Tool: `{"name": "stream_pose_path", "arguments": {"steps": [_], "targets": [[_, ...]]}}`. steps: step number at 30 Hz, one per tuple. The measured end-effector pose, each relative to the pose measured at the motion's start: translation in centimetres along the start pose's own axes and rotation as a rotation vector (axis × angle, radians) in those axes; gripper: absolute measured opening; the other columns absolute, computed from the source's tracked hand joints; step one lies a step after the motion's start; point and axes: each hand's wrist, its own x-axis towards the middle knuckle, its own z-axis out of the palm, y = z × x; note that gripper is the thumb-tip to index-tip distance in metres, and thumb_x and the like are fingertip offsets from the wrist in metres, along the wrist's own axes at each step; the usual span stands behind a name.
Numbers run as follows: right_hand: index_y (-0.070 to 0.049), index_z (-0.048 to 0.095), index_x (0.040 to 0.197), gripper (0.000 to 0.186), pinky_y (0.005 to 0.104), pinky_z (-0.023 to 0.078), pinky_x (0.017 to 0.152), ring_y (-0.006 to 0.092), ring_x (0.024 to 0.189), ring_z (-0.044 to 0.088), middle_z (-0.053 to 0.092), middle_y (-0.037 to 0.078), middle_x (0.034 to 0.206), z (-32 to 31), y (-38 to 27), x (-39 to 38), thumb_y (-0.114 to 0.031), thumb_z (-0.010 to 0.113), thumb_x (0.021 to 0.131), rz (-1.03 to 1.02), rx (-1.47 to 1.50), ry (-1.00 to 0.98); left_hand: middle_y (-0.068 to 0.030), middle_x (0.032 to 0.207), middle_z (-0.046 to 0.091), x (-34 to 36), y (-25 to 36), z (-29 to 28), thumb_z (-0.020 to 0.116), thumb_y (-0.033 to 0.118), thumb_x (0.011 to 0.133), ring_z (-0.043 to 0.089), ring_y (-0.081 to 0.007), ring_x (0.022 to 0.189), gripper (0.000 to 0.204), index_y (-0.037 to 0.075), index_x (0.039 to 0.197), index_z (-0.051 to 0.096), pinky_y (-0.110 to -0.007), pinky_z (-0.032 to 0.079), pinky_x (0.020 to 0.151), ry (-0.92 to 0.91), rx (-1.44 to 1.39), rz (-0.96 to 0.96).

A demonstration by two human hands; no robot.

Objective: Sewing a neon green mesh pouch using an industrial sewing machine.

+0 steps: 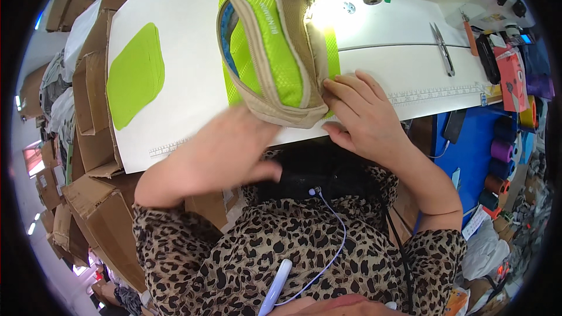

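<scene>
A lime-green and tan pouch (pixel 272 52) stands on the white worktop (pixel 187 35), at twelve o'clock from both hands. The right hand (pixel 363 114) presses flat, fingers together, against the pouch's lower right edge. The left hand (pixel 231 146), blurred, touches its bottom edge; its grip cannot be told.

We are pressing our right hand (pixel 366 114) and left hand (pixel 234 146) on the green-and-tan pouch (pixel 272 52) lying on the white sewing table (pixel 181 23).

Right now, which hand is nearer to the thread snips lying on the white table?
The right hand. It presses the pouch's right edge, with the thread snips up and to its right. The left hand sits below the pouch, farther left.
</scene>
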Motion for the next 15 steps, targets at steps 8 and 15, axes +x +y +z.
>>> {"name": "stream_pose_path", "arguments": {"steps": [8,15], "targets": [[-0.001,0.064,0.100,0.021,0.0476,0.047,0.107,0.0275,0.113,0.062,0.063,0.013,0.113,0.6,2.3,1.2,-0.012,0.059,0.082,-0.270,-0.118,0.071,-0.0104,0.108,0.070,7.6,1.8,-5.4,0.067,0.018,0.084,0.066,-0.0292,0.106,0.026,0.005,0.106,0.071,-0.043,0.051,0.097,0.252,0.259,0.222],[-0.003,0.062,0.089,0.014,0.0464,0.049,0.102,0.0255,0.101,0.063,0.064,0.010,0.102,1.6,2.3,1.2,-0.013,0.061,0.080,-0.234,-0.217,0.118,-0.0096,0.126,0.066,8.9,-5.3,-1.6,0.064,0.027,0.089,0.055,-0.0253,0.128,0.030,0.006,0.109,0.071,-0.049,0.034,0.116,0.134,0.491,-0.149]]}}
